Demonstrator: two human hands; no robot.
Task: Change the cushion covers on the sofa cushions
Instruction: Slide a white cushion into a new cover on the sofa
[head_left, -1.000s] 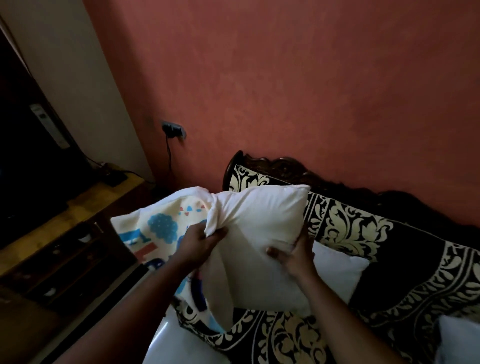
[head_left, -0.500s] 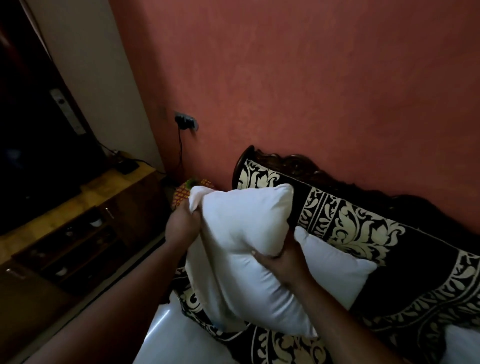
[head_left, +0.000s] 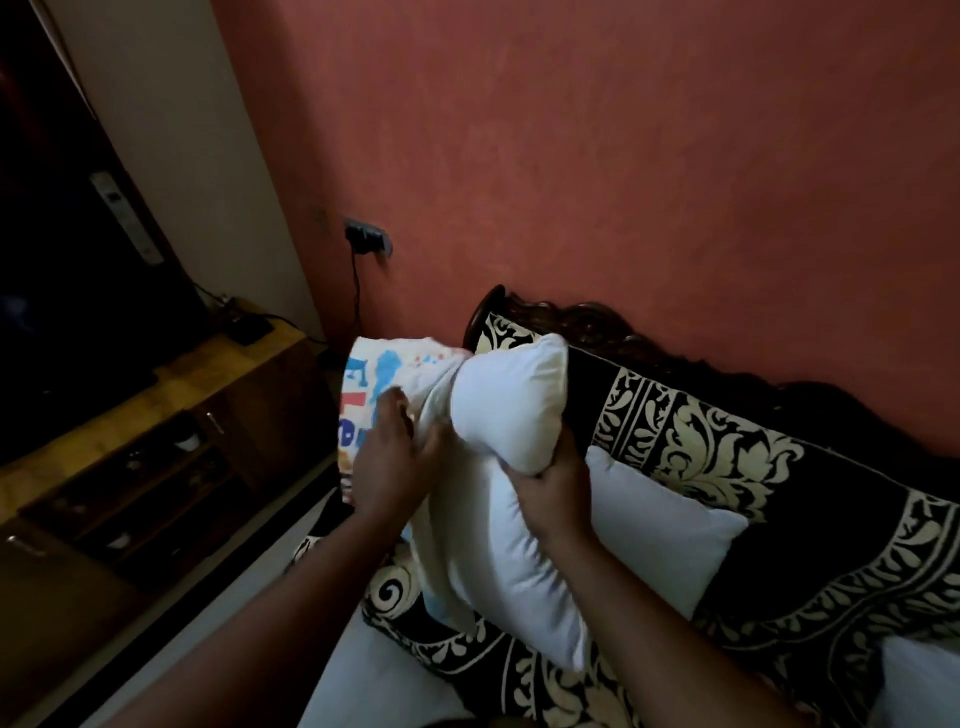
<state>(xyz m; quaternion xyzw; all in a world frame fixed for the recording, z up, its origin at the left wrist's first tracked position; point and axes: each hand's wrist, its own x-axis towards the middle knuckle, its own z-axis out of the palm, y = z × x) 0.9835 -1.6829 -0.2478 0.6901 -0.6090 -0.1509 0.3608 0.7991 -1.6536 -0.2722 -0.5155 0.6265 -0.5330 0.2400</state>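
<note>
Left hand (head_left: 392, 457) grips the bunched printed cover (head_left: 387, 374), which lies just beyond its fingers. Right hand (head_left: 553, 488) squeezes the white cushion (head_left: 511, 405) directly above it.

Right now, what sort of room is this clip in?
Likely a home living room: a sofa with a black-and-cream patterned throw, a dark TV screen on a wooden cabinet, and a wall socket.
</note>
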